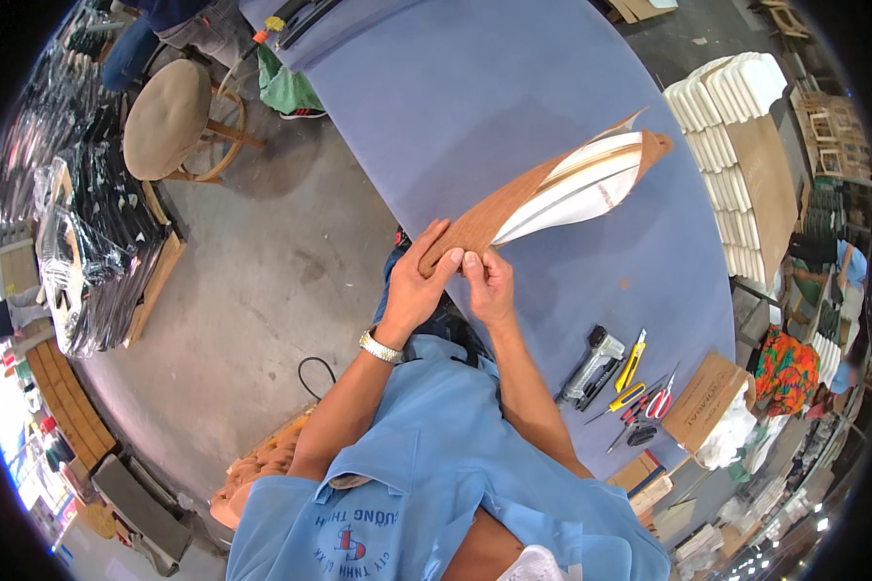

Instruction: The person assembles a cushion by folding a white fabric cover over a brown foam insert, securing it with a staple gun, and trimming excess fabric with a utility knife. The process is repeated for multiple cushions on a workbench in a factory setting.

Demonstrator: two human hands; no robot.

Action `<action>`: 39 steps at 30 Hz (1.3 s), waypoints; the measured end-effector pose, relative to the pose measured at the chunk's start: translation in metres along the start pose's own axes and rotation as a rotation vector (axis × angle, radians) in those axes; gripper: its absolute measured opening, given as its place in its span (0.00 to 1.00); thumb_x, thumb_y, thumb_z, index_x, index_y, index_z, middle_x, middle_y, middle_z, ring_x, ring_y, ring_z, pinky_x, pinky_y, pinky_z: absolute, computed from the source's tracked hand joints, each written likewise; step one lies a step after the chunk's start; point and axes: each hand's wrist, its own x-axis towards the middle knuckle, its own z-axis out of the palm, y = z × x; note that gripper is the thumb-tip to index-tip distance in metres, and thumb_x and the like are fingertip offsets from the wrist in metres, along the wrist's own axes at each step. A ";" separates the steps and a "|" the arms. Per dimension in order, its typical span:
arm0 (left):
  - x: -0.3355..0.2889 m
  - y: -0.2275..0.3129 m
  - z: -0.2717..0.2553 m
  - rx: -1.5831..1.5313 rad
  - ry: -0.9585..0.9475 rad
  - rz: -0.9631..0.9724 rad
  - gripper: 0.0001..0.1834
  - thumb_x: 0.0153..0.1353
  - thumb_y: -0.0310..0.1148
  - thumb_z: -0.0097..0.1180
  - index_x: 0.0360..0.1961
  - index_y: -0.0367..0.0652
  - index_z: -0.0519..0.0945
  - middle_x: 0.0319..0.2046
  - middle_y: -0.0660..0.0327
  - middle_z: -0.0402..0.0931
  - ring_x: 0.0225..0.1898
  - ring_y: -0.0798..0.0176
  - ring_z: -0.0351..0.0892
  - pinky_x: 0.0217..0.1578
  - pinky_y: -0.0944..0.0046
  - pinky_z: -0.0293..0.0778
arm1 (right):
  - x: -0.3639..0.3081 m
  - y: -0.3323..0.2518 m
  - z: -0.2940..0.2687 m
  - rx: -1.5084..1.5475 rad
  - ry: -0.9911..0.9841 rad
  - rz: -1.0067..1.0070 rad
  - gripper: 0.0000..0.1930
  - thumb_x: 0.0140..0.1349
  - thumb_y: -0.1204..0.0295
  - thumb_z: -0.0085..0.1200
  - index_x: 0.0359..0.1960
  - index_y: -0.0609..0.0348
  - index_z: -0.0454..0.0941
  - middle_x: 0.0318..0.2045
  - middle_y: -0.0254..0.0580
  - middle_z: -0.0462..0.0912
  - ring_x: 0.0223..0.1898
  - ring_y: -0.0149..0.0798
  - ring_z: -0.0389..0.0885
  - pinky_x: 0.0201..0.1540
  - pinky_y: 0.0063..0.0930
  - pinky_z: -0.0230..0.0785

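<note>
In front of my chest, a long curved brown piece [475, 219] with a white inner side slants up to the right over the blue table. It looks like a cover with loose edges, but its exact kind does not show. Around its near end, my left hand [421, 286] has its fingers wrapped underneath and its thumb on top. Beside it, my right hand [491, 288] pinches the same end, the two thumbs touching. The far end rests on or just above the tabletop; I cannot tell which.
On the blue table [552, 58] to the right lie a staple gun [591, 366], a yellow utility knife [631, 360], a screwdriver [618, 401] and red-handled scissors [660, 402]. Stacked white panels [717, 174] stand beyond its right edge. A round stool [168, 119] and a person's legs are far left.
</note>
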 end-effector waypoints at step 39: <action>-0.019 0.008 0.022 0.301 0.151 0.299 0.29 0.63 0.40 0.70 0.64 0.42 0.80 0.57 0.46 0.83 0.56 0.44 0.85 0.56 0.53 0.80 | -0.118 -0.070 -0.106 -0.109 0.356 0.188 0.15 0.65 0.73 0.67 0.50 0.66 0.80 0.37 0.39 0.86 0.32 0.30 0.83 0.35 0.26 0.74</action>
